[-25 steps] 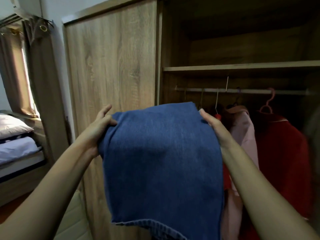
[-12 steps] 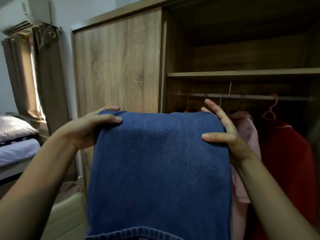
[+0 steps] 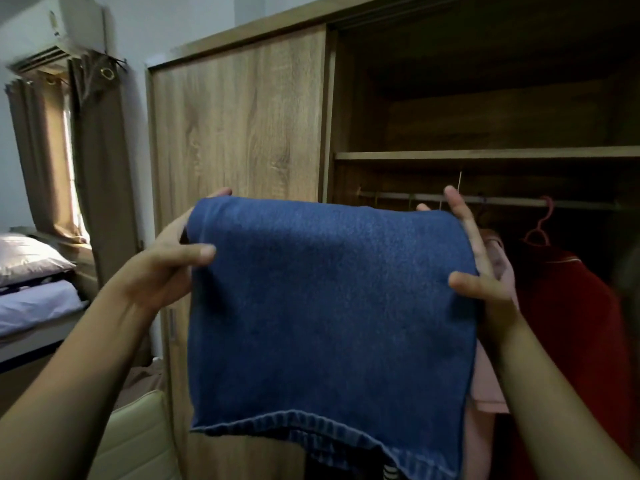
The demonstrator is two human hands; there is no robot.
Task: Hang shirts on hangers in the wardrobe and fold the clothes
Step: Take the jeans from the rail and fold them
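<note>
**Folded jeans going up toward the shelf**

So the jeans (image 3: 329, 306) are folded over and held up in front of the open wardrobe (image 3: 485, 133), top fold about level with the rail (image 3: 519, 202). Compared to a second ago they've come up higher and flattened out, and both hands have shifted from pinching the top corners to clamping the sides. Left hand (image 3: 162, 268) has its thumb across the front and fingers tucked behind; right hand (image 3: 481, 271) does the same on the right edge, fingers spread fairly wide along the fold. The hem still hangs loose at the near bottom. My guess is the fold is basically done and it's headed for the shelf (image 3: 485, 154) above the red shirt (image 3: 571, 306) and pink shirt (image 3: 488, 393).
</note>
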